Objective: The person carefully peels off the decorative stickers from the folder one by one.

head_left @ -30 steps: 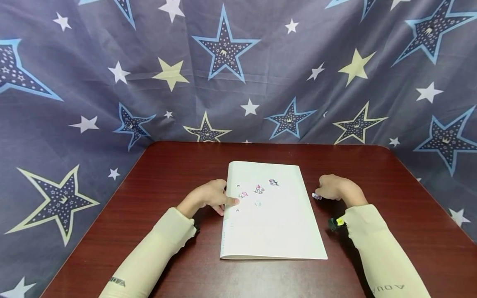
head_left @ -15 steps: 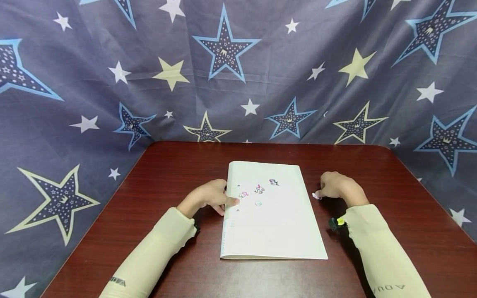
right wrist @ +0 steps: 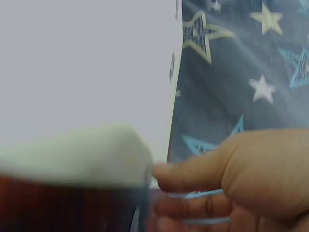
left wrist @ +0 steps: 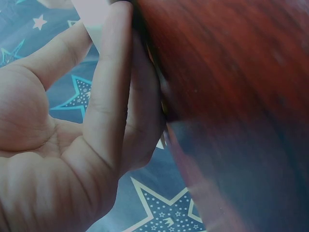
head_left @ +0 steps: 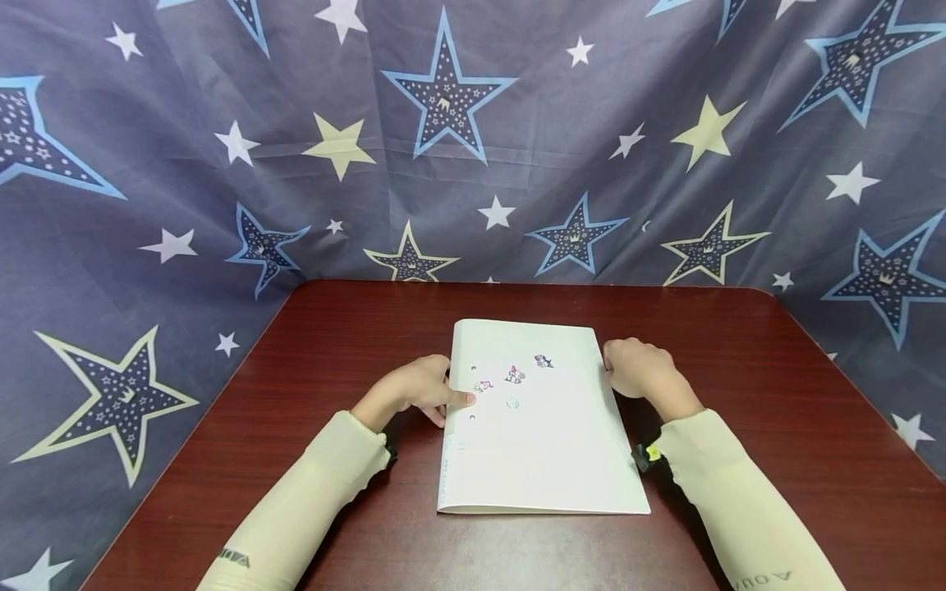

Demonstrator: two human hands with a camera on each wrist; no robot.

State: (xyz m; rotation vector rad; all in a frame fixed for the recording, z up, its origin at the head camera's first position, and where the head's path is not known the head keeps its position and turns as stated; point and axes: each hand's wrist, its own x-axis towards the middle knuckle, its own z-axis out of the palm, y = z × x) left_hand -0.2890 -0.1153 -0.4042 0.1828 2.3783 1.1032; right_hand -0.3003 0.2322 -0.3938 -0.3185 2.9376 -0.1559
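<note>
A white folder (head_left: 539,455) with punched holes along its left side lies on the table. Several small cartoon stickers (head_left: 515,375) are on its cover. My left hand (head_left: 421,389) grips the folder's left edge, thumb on top and fingers at the side; the left wrist view shows these fingers (left wrist: 108,92) reaching up to the white edge. At the folder's right edge is my right hand (head_left: 641,373), its fingers curled in. The right wrist view has its thumb (right wrist: 193,174) near the folder's edge. The small sticker it pinched half a second ago is hidden now.
A reddish-brown wooden table (head_left: 355,328) bears the folder. A dark blue curtain (head_left: 532,123) printed with stars hangs behind it and down both sides. A dark band with a yellow part (head_left: 650,453) sits at the right sleeve's cuff.
My right hand has moved left from beside the folder to its right edge, and the sticker at its fingertips has gone out of sight. The left hand and folder have stayed put.
</note>
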